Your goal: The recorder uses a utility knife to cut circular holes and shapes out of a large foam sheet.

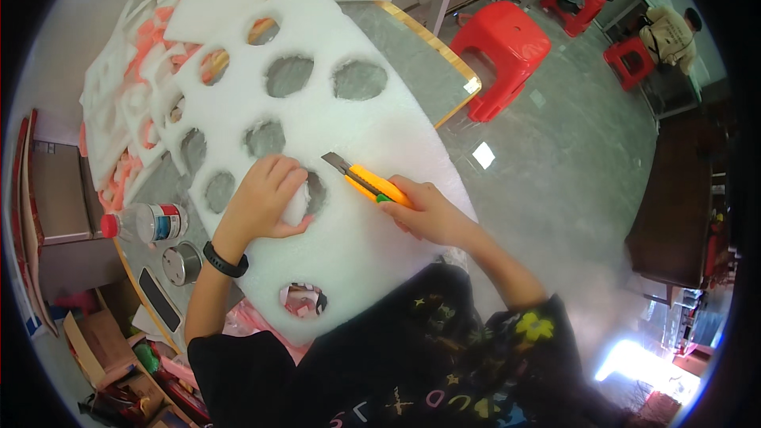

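Note:
A large white foam sheet (pixel 396 131) with several rough round holes lies across the table in front of me. My left hand (pixel 265 202) is at one hole, its thumb and fingers closed around a small white foam piece (pixel 296 204). Part of that piece is hidden behind my fingers. To its right, my right hand (pixel 428 212) grips a yellow utility knife (pixel 379 185) over the sheet. Its dark blade is out, pointing up and left, apart from the foam piece.
Left of the sheet are a clear bottle (pixel 158 223) with a red cap, a metal tin (pixel 182 262) and a phone (pixel 160 299). Foam offcuts and orange-pink scraps (pixel 123 178) pile up farther back. A red stool (pixel 507 47) stands beyond the table; two people sit farther away.

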Motion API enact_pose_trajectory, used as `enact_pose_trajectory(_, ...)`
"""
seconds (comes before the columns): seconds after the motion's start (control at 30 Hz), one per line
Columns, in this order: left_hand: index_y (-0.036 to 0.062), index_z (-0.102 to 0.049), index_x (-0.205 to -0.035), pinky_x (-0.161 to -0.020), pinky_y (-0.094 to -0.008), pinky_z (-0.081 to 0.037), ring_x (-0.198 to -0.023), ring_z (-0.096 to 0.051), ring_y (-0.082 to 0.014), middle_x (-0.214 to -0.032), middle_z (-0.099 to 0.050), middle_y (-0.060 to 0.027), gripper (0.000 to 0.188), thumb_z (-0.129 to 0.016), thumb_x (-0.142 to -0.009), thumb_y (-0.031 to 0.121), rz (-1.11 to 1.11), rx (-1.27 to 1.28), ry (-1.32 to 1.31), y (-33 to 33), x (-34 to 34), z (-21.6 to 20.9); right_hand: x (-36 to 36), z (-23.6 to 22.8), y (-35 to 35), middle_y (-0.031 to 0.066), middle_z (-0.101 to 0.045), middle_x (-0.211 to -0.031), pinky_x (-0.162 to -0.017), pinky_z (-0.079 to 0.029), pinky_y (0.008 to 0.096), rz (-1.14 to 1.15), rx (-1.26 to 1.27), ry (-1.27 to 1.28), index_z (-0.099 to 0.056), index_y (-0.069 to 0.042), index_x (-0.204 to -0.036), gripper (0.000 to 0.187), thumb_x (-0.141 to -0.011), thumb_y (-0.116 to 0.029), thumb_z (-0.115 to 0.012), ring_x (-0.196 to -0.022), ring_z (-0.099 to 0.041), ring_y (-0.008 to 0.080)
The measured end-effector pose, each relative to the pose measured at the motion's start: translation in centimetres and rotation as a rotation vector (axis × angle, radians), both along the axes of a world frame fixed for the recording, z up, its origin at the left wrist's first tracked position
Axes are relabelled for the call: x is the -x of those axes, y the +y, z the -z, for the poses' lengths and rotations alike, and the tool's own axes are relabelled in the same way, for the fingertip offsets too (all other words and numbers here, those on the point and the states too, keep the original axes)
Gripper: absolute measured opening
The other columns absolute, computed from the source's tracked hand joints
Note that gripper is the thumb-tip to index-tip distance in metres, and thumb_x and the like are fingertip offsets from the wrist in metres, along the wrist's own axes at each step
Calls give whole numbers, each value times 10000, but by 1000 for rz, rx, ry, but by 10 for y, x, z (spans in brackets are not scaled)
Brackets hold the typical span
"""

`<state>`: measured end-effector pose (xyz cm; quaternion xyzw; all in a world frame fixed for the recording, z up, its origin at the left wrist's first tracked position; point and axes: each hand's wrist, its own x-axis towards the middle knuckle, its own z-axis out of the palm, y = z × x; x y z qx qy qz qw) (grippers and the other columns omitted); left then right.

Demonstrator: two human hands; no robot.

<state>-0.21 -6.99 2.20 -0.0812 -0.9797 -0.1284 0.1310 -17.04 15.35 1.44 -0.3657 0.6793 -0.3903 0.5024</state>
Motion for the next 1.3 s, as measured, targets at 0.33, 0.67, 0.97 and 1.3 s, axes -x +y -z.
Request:
enact_pose_trajectory(0.33, 31, -472, -901, -674, -375, -419, -782, -479, -338, -854, -481, -147, 393, -660, -573, 142, -187, -239, -6, 0, 9, 9, -5, -2, 0, 166, -542, -601, -540, -404, 370, 20, -20, 110, -500, -5, -1014, 300, -869, -265, -538, -562, -554, 294)
enact_pose_trajectory(0.67, 37, -446, -886, -625, -310, -396, -676, -468, -271, -788, -472, -122, 314, -584, -611, 101, -311, -555, -19, -6, 6, 12, -6, -5, -1, 27, -504, -552, -424, -379, 253, 67, -21, 8, -506, -21, -1015, 263, -888, -250, -528, -435, -470, 100)
enact_pose_trajectory(0.97, 59, -470, -892, -710, -325, -408, -761, -498, -262, -820, -493, -92, 343, -658, -617, 141, -192, -642, 20, -8, 2, 14, -5, 0, 3, 30, -507, -559, -432, -381, 253, 62, -4, 20, -505, -21, -1012, 254, -885, -239, -529, -434, -469, 100)
enact_pose_trajectory(1.3, 88, -608, -984, -875, -315, -389, -961, -528, -207, -1001, -589, -50, 398, -758, -630, 192, -13, -948, -250, -37, -2, 8, -12, -25, 16, 161, -584, -741, -561, -433, 387, -290, 106, 536, -467, -54, -1117, 343, -805, -146, -578, -647, -580, 335)
